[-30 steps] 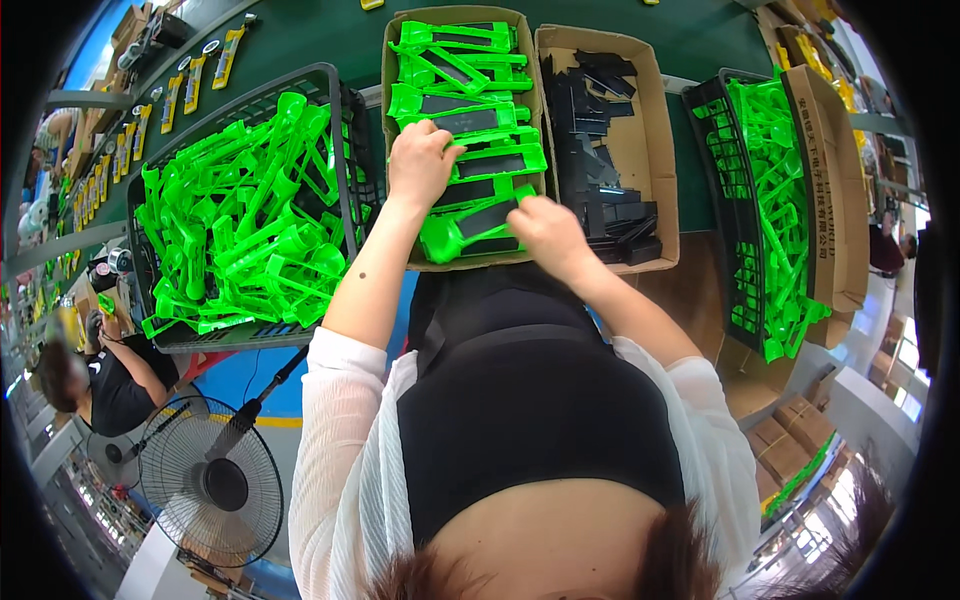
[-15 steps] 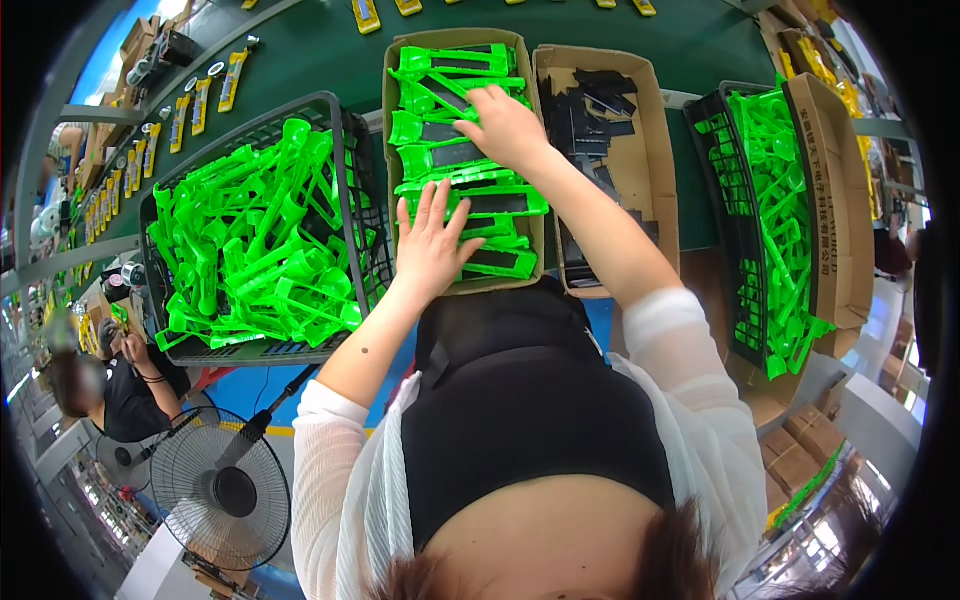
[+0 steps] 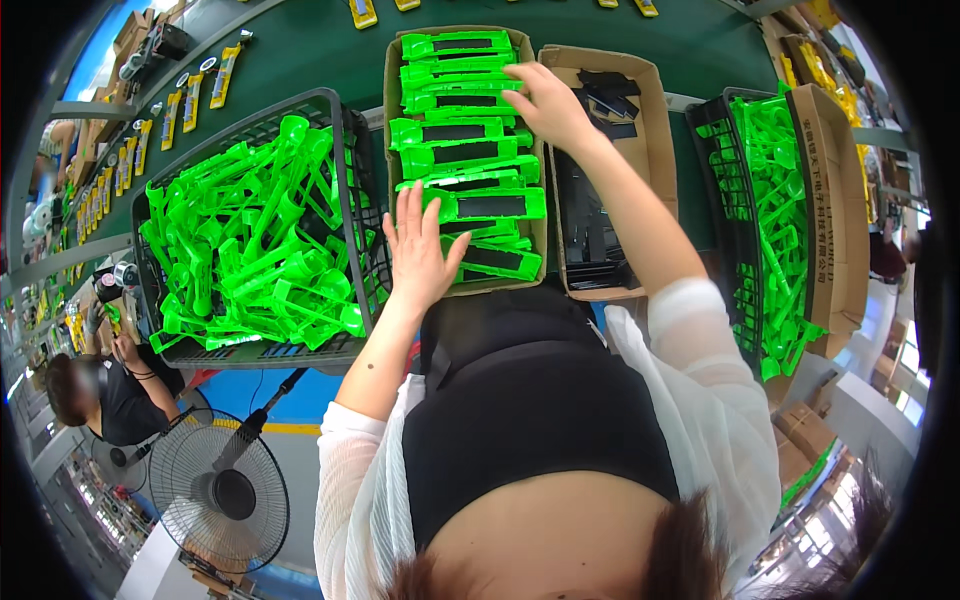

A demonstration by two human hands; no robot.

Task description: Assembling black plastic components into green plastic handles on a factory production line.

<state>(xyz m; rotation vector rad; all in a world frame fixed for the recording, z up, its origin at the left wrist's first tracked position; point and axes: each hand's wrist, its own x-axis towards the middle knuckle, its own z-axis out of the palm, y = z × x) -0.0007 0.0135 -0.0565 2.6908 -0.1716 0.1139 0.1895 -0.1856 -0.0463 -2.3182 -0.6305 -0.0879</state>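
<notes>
A cardboard box (image 3: 536, 205) in front of me holds bright green plastic housings with black rectangular panels, laid crosswise in a column. My left hand (image 3: 418, 262) rests with spread fingers at the box's near left, its fingertips on the end of a green housing (image 3: 490, 206). Toward the far right of the box, my right hand (image 3: 552, 105) has its fingers apart, their tips at the right ends of the far green housings (image 3: 462, 100). Nothing is visibly gripped in either hand. Part of the near-left housings is hidden under my left hand.
Beside the box on the right stands a second cardboard box (image 3: 650, 140) with flat black pieces (image 3: 600, 235). Black crates of loose green parts flank them, one left (image 3: 345, 215) and one right (image 3: 745, 230). Yellow items line the green bench (image 3: 300, 60). A fan (image 3: 235, 492) stands lower left, near a co-worker.
My right hand has moved right, from over the housings to the box's right side. The far housings, tilted before, now lie in straighter rows. My left hand has shifted slightly left.
</notes>
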